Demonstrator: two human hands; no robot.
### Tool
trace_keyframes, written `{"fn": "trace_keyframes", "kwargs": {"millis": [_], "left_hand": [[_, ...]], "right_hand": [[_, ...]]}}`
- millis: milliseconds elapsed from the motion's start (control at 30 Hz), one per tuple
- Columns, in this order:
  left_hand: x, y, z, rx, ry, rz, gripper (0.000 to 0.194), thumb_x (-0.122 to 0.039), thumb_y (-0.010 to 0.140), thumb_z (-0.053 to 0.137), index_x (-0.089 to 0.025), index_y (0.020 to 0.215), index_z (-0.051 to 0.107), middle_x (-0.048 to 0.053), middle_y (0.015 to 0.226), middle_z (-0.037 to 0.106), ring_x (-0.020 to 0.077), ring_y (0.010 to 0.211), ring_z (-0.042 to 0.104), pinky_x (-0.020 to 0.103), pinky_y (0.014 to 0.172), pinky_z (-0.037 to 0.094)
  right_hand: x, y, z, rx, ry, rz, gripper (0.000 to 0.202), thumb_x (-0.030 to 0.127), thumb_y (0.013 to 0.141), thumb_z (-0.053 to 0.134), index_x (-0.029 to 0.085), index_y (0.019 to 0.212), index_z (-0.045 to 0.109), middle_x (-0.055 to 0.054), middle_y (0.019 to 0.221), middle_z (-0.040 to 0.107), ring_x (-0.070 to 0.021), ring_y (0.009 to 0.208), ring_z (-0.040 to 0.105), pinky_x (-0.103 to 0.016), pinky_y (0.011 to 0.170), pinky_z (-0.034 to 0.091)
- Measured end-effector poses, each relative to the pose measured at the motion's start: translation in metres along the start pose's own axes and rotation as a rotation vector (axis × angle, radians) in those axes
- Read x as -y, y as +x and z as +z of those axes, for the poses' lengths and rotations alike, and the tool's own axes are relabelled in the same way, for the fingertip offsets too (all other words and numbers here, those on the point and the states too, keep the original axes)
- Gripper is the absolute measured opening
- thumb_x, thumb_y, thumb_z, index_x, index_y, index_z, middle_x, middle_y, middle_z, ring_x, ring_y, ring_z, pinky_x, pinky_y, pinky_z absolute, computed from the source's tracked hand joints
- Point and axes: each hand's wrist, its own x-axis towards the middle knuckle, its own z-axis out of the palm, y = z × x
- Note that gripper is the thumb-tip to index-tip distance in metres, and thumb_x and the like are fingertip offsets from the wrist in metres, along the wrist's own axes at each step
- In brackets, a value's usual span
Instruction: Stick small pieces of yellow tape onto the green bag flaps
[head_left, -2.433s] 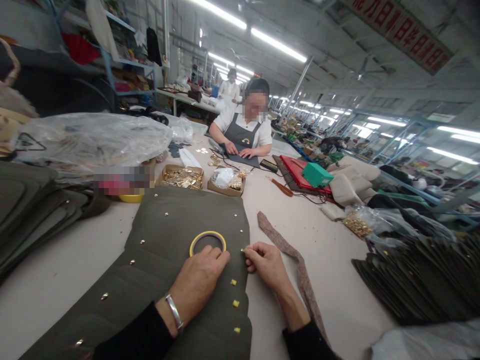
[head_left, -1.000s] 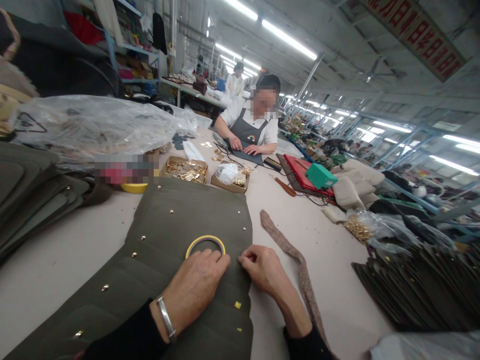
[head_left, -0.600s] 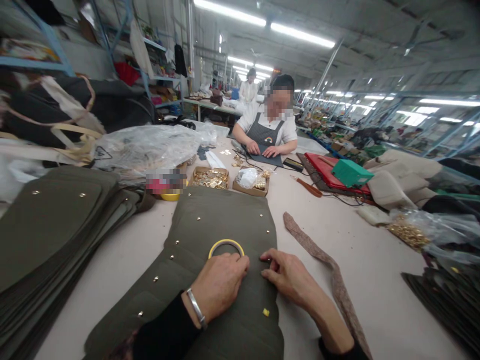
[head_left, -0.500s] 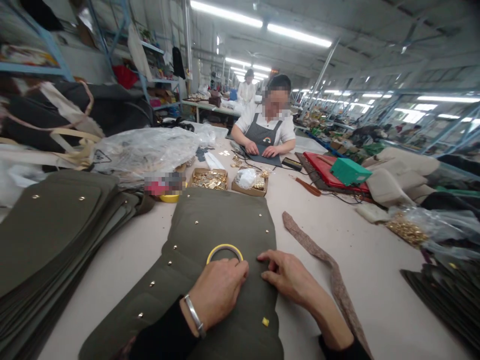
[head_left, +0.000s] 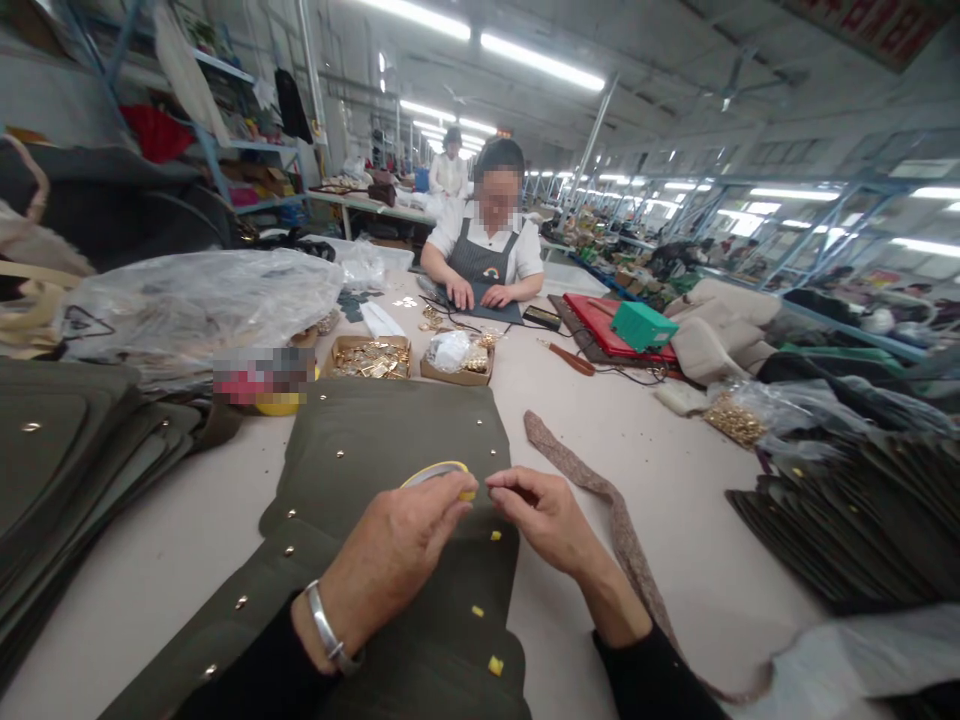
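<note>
My left hand (head_left: 409, 540), with a silver bangle at the wrist, grips a roll of yellow tape (head_left: 439, 470), tilted above an olive-green panel (head_left: 405, 415). Just to its right, my right hand (head_left: 547, 515) is closed in a pinch, thumb against fingers; whatever lies between the tips is too small to make out. Small gold studs (head_left: 340, 454) dot the panel. Short bits of yellow tape (head_left: 478, 610) stick near its right edge, below my hands.
Similar panels are stacked at left (head_left: 60, 470) and right (head_left: 862, 510). Boxes of gold metal fittings (head_left: 371, 358) stand beyond the panel. A brown speckled strip (head_left: 622, 520) lies on the right. Across the table a person in an apron (head_left: 484, 255) handles a dark piece.
My left hand has lifted and tilted the tape roll. My right hand has closed from a loose spread to a pinch beside it. More yellow bits show, and the view has swung right.
</note>
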Motion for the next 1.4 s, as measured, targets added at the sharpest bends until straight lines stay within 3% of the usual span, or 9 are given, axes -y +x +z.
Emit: {"fn": "trace_keyframes", "kwargs": {"millis": [133,400,600,700,800,967,1067,1200,1400], "left_hand": [[-0.001,0.003,0.017,-0.036,0.039,0.065,0.049,-0.022,0.096,0.041,-0.023,0.144,0.029,0.006,0.126,0.064,0.0175,0.104,0.066,0.027,0.084,0.055],[0.005,-0.007,0.026,0.006,0.027,-0.010,0.044,-0.023,0.096,0.044,-0.023,0.138,0.030,0.004,0.111,0.070,0.0182,0.091,0.070,0.027,0.074,0.055],[0.002,-0.004,0.022,0.105,0.033,-0.051,0.018,-0.023,0.097,0.039,-0.025,0.111,0.050,-0.001,0.093,0.069,0.0163,0.082,0.068,0.025,0.066,0.048],[0.003,-0.003,0.020,0.129,0.050,-0.099,0.016,-0.024,0.098,0.038,-0.025,0.097,0.054,-0.002,0.086,0.067,0.0152,0.077,0.066,0.024,0.063,0.044],[0.004,-0.004,0.018,0.097,0.100,-0.081,0.021,-0.022,0.098,0.036,-0.023,0.092,0.056,0.000,0.080,0.064,0.0144,0.071,0.062,0.025,0.060,0.041],[-0.005,-0.008,0.018,0.007,0.131,0.048,0.026,-0.016,0.096,0.033,-0.021,0.085,0.056,0.000,0.074,0.058,0.0133,0.066,0.056,0.025,0.061,0.040],[-0.007,-0.007,0.021,0.031,0.170,0.030,0.024,-0.017,0.097,0.034,-0.021,0.089,0.056,0.001,0.076,0.060,0.0140,0.070,0.057,0.025,0.062,0.041],[0.003,-0.002,0.024,0.208,0.304,-0.119,0.019,-0.014,0.094,0.039,-0.021,0.091,0.057,0.003,0.087,0.063,0.0175,0.080,0.057,0.027,0.064,0.043],[0.006,0.001,0.021,0.346,0.348,-0.150,0.023,-0.006,0.089,0.039,-0.020,0.091,0.057,0.004,0.090,0.062,0.0207,0.084,0.056,0.030,0.068,0.047]], "right_hand": [[0.012,-0.002,0.001,-0.003,0.004,-0.184,0.018,0.016,0.085,0.055,0.017,0.096,0.069,-0.004,0.086,0.069,-0.0145,0.077,0.063,-0.026,0.073,0.049],[0.012,-0.002,0.008,0.018,-0.147,-0.291,0.015,0.015,0.084,0.053,0.020,0.088,0.067,-0.003,0.081,0.069,-0.0143,0.074,0.063,-0.025,0.072,0.049],[0.004,-0.004,0.019,-0.103,-0.332,-0.415,0.015,0.010,0.080,0.051,0.019,0.076,0.063,-0.002,0.067,0.064,-0.0134,0.061,0.059,-0.024,0.061,0.045],[0.005,-0.005,0.024,-0.153,-0.396,-0.441,0.017,0.009,0.077,0.050,0.018,0.074,0.064,-0.003,0.064,0.064,-0.0140,0.059,0.058,-0.024,0.058,0.044],[0.010,-0.005,0.029,-0.175,-0.283,-0.297,0.016,0.011,0.075,0.052,0.018,0.072,0.066,-0.002,0.062,0.065,-0.0134,0.057,0.059,-0.024,0.057,0.045],[0.007,0.002,0.030,-0.161,0.290,0.287,0.010,0.025,0.072,0.061,0.016,0.067,0.063,0.000,0.050,0.063,-0.0125,0.044,0.059,-0.022,0.046,0.047],[-0.011,0.008,0.020,-0.119,0.398,0.489,0.017,0.031,0.068,0.066,0.014,0.068,0.062,0.002,0.051,0.062,-0.0110,0.043,0.058,-0.023,0.048,0.050],[-0.033,0.009,0.007,0.017,0.226,0.527,0.020,0.033,0.073,0.064,0.013,0.073,0.064,0.001,0.057,0.063,-0.0078,0.044,0.056,-0.019,0.046,0.046],[-0.032,0.004,0.002,0.093,-0.107,0.349,0.018,0.026,0.082,0.054,0.015,0.073,0.064,0.002,0.059,0.061,-0.0090,0.051,0.053,-0.019,0.049,0.040]]}}
